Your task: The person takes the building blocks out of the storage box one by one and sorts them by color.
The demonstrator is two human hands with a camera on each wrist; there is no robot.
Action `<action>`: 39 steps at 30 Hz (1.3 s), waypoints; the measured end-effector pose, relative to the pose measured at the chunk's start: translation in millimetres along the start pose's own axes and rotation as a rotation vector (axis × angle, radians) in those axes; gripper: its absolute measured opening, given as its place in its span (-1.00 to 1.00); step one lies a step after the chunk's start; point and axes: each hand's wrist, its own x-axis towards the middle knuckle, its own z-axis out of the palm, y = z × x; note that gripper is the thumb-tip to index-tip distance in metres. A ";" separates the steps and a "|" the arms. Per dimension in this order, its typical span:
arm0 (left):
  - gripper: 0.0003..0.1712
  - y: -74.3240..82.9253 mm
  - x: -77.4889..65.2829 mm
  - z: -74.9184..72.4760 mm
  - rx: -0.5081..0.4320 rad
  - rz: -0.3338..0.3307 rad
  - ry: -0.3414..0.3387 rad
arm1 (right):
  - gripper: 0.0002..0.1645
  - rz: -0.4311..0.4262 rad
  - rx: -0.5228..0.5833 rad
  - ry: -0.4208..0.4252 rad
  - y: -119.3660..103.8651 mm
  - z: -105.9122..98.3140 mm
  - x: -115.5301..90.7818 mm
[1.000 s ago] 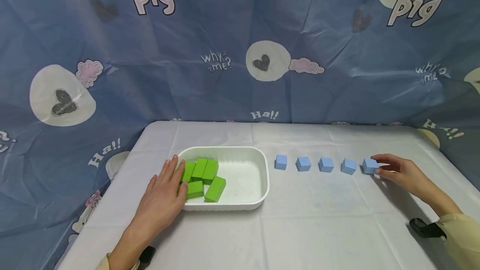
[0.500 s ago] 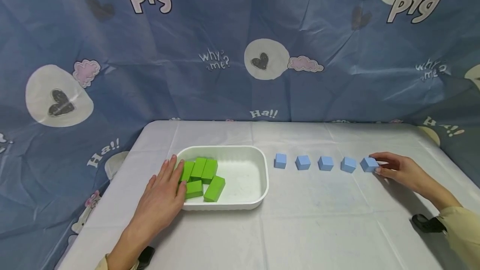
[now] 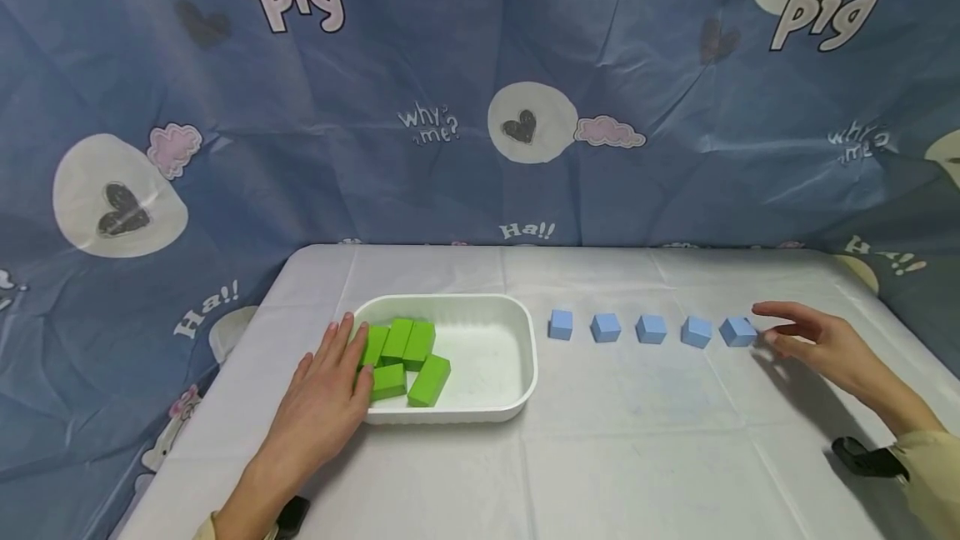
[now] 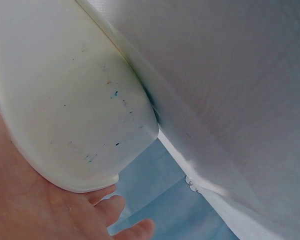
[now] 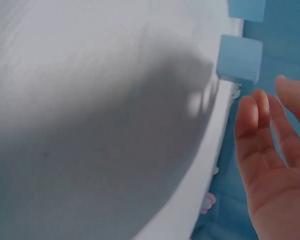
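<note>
Several blue cubes stand in a row on the white tabletop; the rightmost blue cube is nearest my right hand. That hand's fingers are extended and spread just right of the cube, holding nothing. In the right wrist view a gap shows between the fingertips and the blue cube. My left hand lies with straight fingers over the left rim of a white plastic tray. Inside the tray's left half are several green blocks, partly covered by that hand. The left wrist view shows the tray's outer wall against the palm.
The other blue cubes, such as the leftmost cube, extend from near the tray to the right. White cloth covers the table. A blue printed curtain hangs behind the table's far edge.
My right hand has let go of the rightmost blue cube and drawn back slightly to the right, its fingers opening. The left hand and the tray have stayed in place.
</note>
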 end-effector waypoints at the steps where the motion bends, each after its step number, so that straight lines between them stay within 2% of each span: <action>1: -0.34 0.0 0.0 0.0 0.000 0.001 0.000 | -0.45 -0.007 0.001 0.008 -1.8 0.0 -0.3; 5: -0.34 0.0 0.1 0.0 -0.001 0.003 0.000 | -0.45 -0.047 0.021 0.042 -10.1 2.1 -0.2; 12: -0.34 -1.1 0.1 0.8 0.003 0.004 0.005 | -0.47 -0.063 0.046 0.094 -32.8 14.7 5.5; 22: -0.34 -0.4 -0.6 1.1 -0.001 0.004 0.007 | -0.54 -0.104 0.098 0.086 -70.5 40.0 19.6; 31: -0.34 -0.9 0.0 1.8 0.004 -0.004 0.002 | -0.61 -0.180 0.199 0.135 -111.4 67.0 31.0; 35: -0.34 -1.1 0.0 1.7 0.003 -0.002 0.004 | -0.61 -0.228 0.236 0.128 -130.0 77.3 35.0; 39: -0.34 -1.1 -0.1 1.1 0.001 0.000 0.005 | -0.61 -0.257 0.284 0.099 -139.6 87.2 44.5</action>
